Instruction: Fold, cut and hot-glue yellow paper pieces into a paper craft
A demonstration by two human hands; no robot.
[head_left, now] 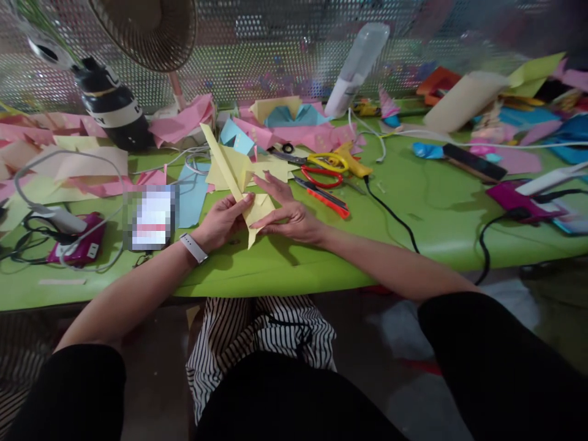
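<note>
A piece of folded yellow paper [261, 207] is held between my two hands above the front of the green table. Its long narrow strip slants up to the left, and a small point hangs down below. My left hand [225, 217] pinches the strip near its lower end, thumb on top. On the other side, my right hand [291, 214] grips the lower folds between thumb and fingers, with the index finger stretched along the upper part. More yellow paper sheets [275, 171] lie just behind. Right of them are yellow-handled scissors [328, 162], red-handled scissors [321, 177] and a red cutter [328, 201].
A phone [152, 217] lies left of my hands, near a purple power strip [85, 242]. Behind stand a black bottle [113, 107], a fan [151, 30] and a clear bottle [358, 67]. A yellow glue gun [353, 162] trails a black cord. Another purple power strip [523, 199] sits right.
</note>
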